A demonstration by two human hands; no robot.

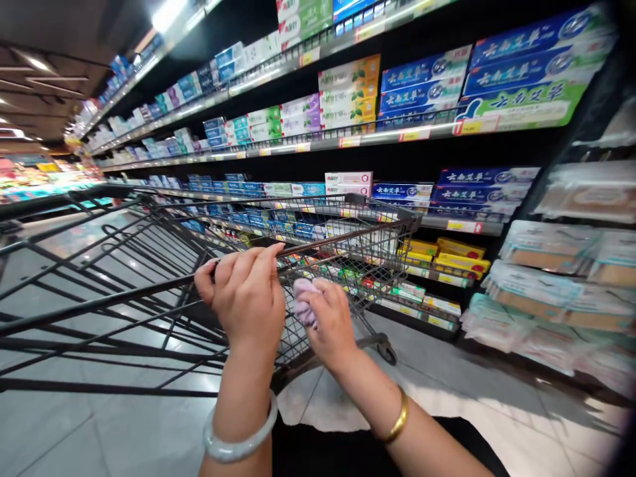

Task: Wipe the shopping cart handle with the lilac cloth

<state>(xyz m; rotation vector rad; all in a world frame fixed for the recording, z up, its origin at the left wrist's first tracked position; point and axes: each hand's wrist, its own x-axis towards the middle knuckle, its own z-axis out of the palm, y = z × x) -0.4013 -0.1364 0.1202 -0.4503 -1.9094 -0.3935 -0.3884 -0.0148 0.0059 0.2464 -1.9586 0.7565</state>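
Note:
My left hand [246, 298] is closed over the top rail of a black wire shopping cart [149, 265], fingers wrapped round the bar. A pale bangle sits on that wrist. My right hand [330, 318] is closed on a small crumpled pale purple cloth [304, 301], held against the cart's wire side just below the rail. A gold bangle is on the right wrist. The two hands are close together, almost touching.
Shelves [397, 136] packed with boxed toothpaste [422, 76] run along the right and into the distance. Clear-wrapped packs [551, 285] fill the racks at the far right. Grey floor tiles [99, 424] lie below the cart. An aisle opens at the far left.

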